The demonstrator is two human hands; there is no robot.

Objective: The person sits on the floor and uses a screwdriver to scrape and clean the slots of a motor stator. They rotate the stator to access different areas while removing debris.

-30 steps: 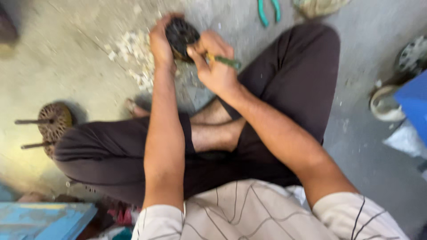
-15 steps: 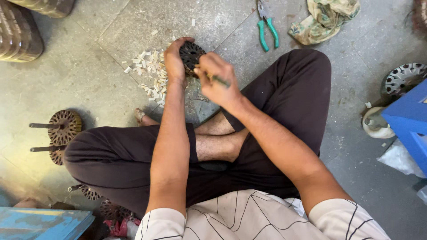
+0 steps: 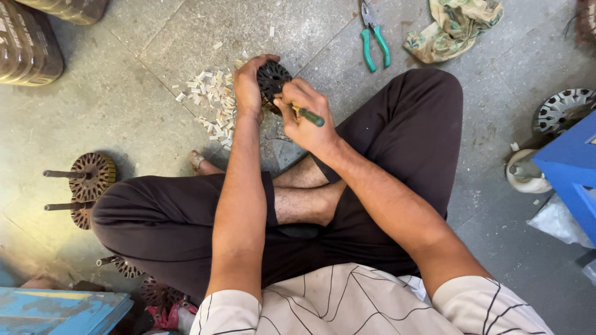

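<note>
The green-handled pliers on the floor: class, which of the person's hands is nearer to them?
Right. The right hand lies just below-left of the pliers; the left hand is farther left, beyond the round slotted core.

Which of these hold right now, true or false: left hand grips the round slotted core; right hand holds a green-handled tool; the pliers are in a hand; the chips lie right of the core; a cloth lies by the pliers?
1. The left hand grips the round slotted core: true.
2. The right hand holds a green-handled tool: true.
3. The pliers are in a hand: false, they lie on the floor.
4. The pale chips lie right of the core: false, they lie left of it.
5. A patterned cloth lies by the pliers: true.
</note>
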